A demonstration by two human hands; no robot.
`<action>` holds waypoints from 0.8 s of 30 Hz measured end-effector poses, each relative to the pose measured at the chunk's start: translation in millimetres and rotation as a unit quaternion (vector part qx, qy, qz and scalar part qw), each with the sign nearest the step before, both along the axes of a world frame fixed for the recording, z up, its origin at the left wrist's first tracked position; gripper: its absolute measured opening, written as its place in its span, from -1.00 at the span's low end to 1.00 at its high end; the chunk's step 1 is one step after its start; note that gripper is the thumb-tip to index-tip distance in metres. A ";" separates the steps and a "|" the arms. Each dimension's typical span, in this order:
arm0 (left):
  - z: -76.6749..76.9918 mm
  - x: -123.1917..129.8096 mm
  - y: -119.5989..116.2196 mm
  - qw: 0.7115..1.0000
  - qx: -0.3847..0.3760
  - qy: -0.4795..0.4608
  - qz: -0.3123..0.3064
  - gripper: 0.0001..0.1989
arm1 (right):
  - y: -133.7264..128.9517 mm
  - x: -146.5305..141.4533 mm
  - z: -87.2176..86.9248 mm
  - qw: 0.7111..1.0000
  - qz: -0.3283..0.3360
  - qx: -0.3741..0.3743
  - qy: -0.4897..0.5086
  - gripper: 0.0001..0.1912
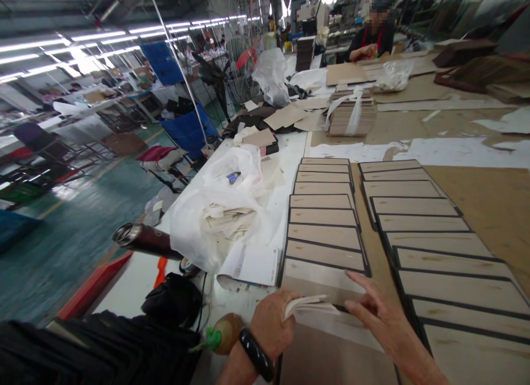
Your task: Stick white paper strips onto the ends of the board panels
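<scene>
My left hand (271, 319), a dark band at its wrist, is closed around a small stack of thin white paper strips (308, 306). The strips fan out toward the right over a beige board panel with dark edges (335, 354). My right hand (375, 308) has index finger and thumb apart, with the fingertips at the right end of a pale strip (323, 274) lying across the panel row. Nothing shows gripped in it. Two overlapping columns of such panels run away from me, the left column (325, 214) and the right column (424, 225).
Left of the panels lie a plastic bag of paper strips (194, 230), a printed booklet (252, 263) and a dark flask (144, 239). A round brown object with a green tie (227, 332) sits beside my left wrist. Farther back are a tied board stack (351, 117) and a seated person (372, 37).
</scene>
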State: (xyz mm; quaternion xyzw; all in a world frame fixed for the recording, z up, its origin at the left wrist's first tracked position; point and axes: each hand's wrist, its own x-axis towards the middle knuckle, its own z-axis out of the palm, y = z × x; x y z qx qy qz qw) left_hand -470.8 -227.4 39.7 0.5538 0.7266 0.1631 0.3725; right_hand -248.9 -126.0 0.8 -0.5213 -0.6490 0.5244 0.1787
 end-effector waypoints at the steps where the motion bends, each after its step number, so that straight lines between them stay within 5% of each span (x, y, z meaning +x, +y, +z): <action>1: 2.8 0.8 1.9 0.999 -0.017 -0.040 -0.008 -0.64 | -1.9 -3.8 5.1 0.998 0.043 -0.034 0.020 -0.53; 3: 6.1 1.0 5.9 0.993 -0.059 -0.102 -0.018 -0.72 | -3.9 -8.9 10.9 0.991 0.097 -0.085 0.047 -0.60; 8: 6.0 -1.1 9.3 0.979 -0.107 -0.165 -0.047 -0.80 | -0.7 -13.4 8.8 0.986 0.068 -0.126 0.081 -0.53; 13: 4.3 -5.6 3.4 0.966 -0.148 -0.201 -0.061 -0.76 | -0.4 -18.1 13.6 0.975 0.179 -0.115 0.070 -0.61; 19: 0.7 -9.7 -4.2 0.936 -0.210 -0.275 -0.060 -0.59 | -8.0 -16.8 15.8 0.967 0.171 -0.167 0.085 -0.59; 24: -4.9 -7.2 -8.4 0.928 -0.223 -0.283 -0.095 -0.69 | -14.8 -13.7 19.5 0.953 0.219 -0.191 0.082 -0.64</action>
